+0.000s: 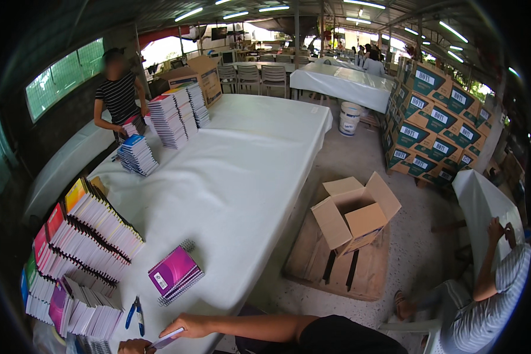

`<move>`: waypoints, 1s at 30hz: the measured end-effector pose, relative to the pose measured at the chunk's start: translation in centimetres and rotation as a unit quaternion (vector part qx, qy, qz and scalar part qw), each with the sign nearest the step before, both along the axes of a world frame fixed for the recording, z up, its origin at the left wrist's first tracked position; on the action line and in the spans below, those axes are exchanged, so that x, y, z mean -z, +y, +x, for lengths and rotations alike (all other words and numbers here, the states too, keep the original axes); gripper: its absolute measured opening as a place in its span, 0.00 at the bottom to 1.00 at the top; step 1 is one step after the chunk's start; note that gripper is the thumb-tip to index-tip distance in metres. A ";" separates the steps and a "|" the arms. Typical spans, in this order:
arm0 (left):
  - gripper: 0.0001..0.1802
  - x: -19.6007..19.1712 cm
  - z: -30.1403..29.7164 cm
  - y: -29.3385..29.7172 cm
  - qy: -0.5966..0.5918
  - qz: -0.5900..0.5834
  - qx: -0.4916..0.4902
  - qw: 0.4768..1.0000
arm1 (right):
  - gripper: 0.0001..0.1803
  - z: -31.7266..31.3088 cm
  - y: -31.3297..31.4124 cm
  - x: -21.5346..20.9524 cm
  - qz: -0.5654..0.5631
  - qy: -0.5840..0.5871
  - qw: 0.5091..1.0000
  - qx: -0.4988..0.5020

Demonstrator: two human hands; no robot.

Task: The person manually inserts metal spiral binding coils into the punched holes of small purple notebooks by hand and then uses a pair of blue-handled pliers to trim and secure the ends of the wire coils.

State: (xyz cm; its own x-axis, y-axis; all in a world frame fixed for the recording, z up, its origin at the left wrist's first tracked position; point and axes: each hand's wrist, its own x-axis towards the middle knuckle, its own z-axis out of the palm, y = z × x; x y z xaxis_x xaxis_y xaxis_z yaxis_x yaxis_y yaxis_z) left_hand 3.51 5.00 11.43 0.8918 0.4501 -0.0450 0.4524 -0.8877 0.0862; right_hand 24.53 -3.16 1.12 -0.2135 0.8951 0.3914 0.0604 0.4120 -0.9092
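Note:
At the near edge of the white-covered table (218, 194), my right hand (187, 324) is closed on a thin notebook (167, 338), seen nearly edge-on. My left hand (134, 347), partly cut off by the lower edge of the view, grips the notebook's other end. Blue-handled pliers (135, 315) lie just beyond my hands. Past them is a small pile of purple spiral notebooks (176, 274), with metal coils sticking out. To the left stand leaning rows of notebooks (85, 242) with yellow, red, pink and green covers, and a nearer purple-covered batch (88, 308).
Across the table at the far left, a person (119, 97) handles notebooks beside tall notebook stacks (177, 117). An open carton (354, 213) sits on a wooden pallet (336, 268) to the right. A seated person (489, 295), piled cartons (433, 127) and a white bucket (349, 119) are farther right.

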 end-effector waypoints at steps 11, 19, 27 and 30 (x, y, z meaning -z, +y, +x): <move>0.09 0.2 -0.6 -2.1 -0.058 0.089 -0.033 0.994 | 0.19 -0.4 -0.3 0.1 -0.028 0.010 1.000 0.001; 0.20 4.2 -1.6 -0.3 -0.090 0.176 -0.019 0.980 | 0.19 -0.2 -0.8 -0.4 -0.013 -0.007 1.000 0.004; 0.40 4.7 -0.7 -8.3 0.250 0.079 -0.191 0.946 | 0.24 -2.2 -3.0 -0.3 0.007 -0.013 0.999 0.052; 0.34 6.0 -3.2 -6.6 0.039 0.474 -0.228 0.850 | 0.23 -3.5 -3.5 -0.1 -0.010 -0.055 0.998 -0.012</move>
State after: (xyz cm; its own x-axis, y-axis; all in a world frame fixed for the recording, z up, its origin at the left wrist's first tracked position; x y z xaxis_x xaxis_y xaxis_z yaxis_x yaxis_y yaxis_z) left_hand 0.31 -1.55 5.38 0.6260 0.6151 0.4794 0.7393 -0.2724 -0.6158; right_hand 20.98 -6.62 1.21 -0.2755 0.8970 0.3458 0.1506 0.3956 -0.9060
